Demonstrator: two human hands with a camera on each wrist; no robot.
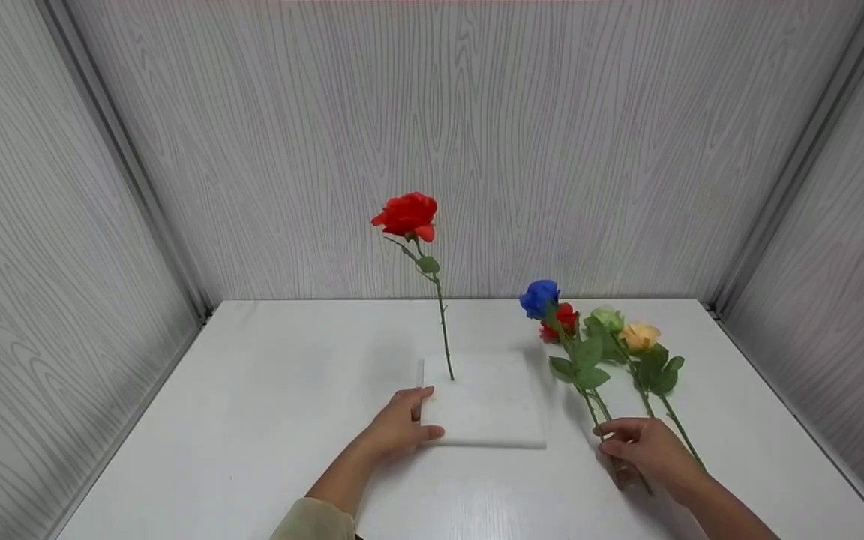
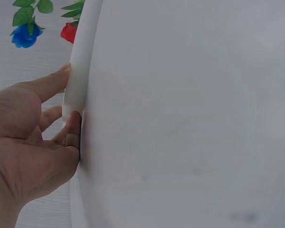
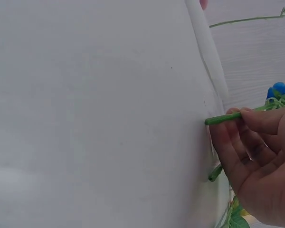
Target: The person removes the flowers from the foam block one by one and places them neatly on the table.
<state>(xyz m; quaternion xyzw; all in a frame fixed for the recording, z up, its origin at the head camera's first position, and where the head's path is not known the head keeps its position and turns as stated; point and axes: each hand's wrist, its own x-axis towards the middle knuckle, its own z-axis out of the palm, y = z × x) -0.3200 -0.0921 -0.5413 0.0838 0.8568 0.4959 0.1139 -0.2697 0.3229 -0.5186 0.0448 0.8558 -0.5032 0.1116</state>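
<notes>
My left hand [image 1: 400, 424] grips the left edge of a white block [image 1: 488, 409], thumb at its near corner and fingers farther back. Out of the block's far left part rises a red rose [image 1: 406, 216], its stem leaning slightly left. To the right, my right hand [image 1: 646, 448] pinches the stem of a blue rose [image 1: 540, 298] between thumb and fingers near its lower end. In the right wrist view the cut end of that green stem [image 3: 221, 118] sticks out past the fingertips. A second stem end [image 3: 216, 173] shows below it.
Beside the blue rose are another red rose [image 1: 561, 322], a pale green rose [image 1: 606, 319] and a peach rose [image 1: 640, 335], their leaves overlapping. All are on the white table [image 1: 274, 390]. Grey wood-grain panels [image 1: 312, 150] enclose its back and sides.
</notes>
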